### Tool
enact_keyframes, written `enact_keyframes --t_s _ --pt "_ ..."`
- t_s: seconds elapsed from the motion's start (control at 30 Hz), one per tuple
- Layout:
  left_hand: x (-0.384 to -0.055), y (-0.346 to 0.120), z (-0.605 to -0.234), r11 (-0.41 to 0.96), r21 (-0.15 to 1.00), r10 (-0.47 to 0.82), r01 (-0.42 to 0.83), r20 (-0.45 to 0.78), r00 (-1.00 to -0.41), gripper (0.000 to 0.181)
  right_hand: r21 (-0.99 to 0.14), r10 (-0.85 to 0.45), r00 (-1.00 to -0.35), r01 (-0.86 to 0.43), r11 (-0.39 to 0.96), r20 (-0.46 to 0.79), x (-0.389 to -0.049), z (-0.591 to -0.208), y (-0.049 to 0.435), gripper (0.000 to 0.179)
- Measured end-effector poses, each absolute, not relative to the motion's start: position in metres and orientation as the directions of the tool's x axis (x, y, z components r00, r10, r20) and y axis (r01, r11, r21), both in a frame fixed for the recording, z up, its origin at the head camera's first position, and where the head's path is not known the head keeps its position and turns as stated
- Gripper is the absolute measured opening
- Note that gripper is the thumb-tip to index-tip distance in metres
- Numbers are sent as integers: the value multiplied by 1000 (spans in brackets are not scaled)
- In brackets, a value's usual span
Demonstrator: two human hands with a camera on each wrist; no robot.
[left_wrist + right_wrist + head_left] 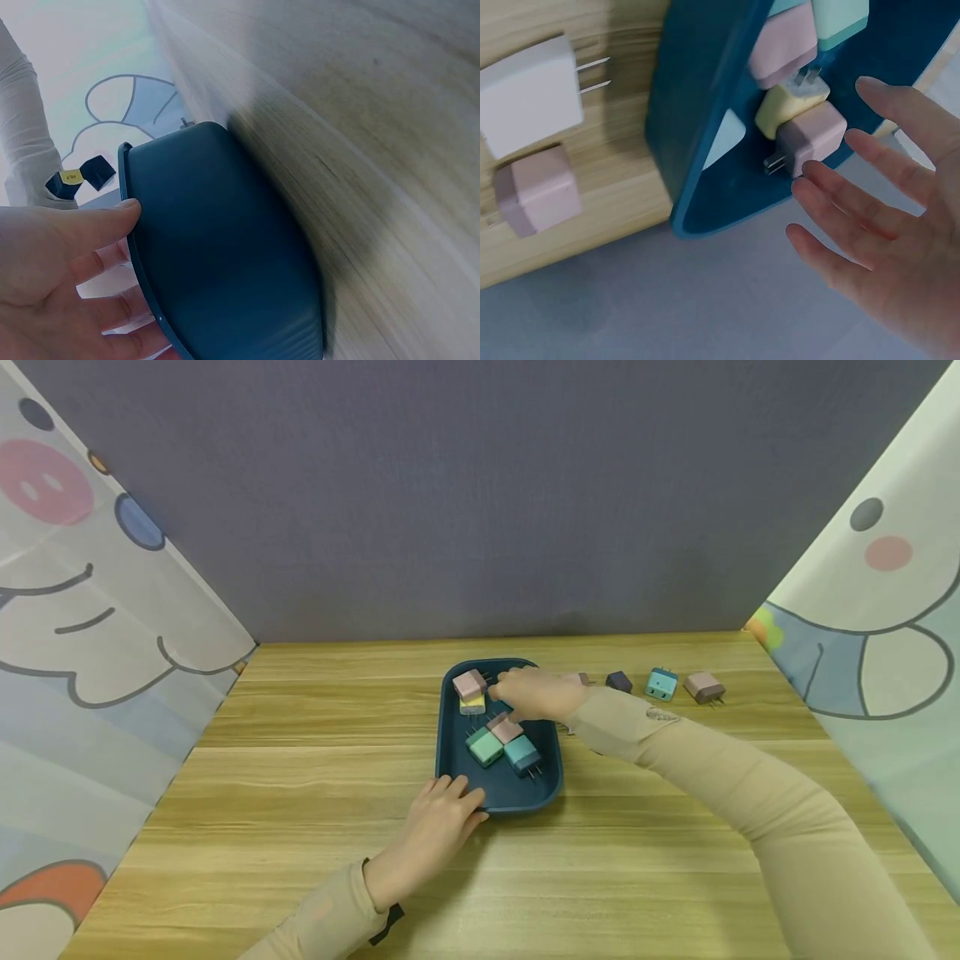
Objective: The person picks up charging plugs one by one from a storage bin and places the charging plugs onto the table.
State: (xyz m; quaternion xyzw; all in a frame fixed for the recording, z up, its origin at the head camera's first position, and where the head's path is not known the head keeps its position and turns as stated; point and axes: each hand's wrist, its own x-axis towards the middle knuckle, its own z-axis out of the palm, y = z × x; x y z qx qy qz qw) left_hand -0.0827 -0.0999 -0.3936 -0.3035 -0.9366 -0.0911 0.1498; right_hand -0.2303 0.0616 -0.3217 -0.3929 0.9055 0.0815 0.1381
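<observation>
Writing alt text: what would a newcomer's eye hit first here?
First, the dark blue tray in the middle of the wooden table, holding colourful plug adapters; the left hand grips its near-left corner. The right hand hovers over its far right edge. Large cartoon prints flank the table.

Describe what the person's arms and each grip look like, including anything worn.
The left sleeve and right sleeve are long and plain beige. A small greyish patch marks the right one near its cuff. A black strap or mount shows at the left wrist; a dark piece with a yellow label shows at the right. The left grip and right grip are ungloved.
</observation>
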Motion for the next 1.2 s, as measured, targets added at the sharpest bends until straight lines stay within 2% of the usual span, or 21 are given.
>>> enact_keyframes --t_s 0.43,0.6,0.9,1.2 --pt "-82 -100 -393 794 66 552 604 338 -762 13 12 -711 -616 -758 652 -339 -221 -335 39 35" --pt "-83 -100 -394 795 65 549 603 347 -760 13 34 -721 -590 -782 622 -363 -218 -340 32 40" --pt "-82 -101 -394 792 66 547 606 362 -755 13 1 -741 -562 -797 604 -368 -211 -346 24 46" --pt "-82 -100 -394 794 67 543 605 370 -754 15 47 -754 -553 -816 576 -354 -210 -356 20 42"
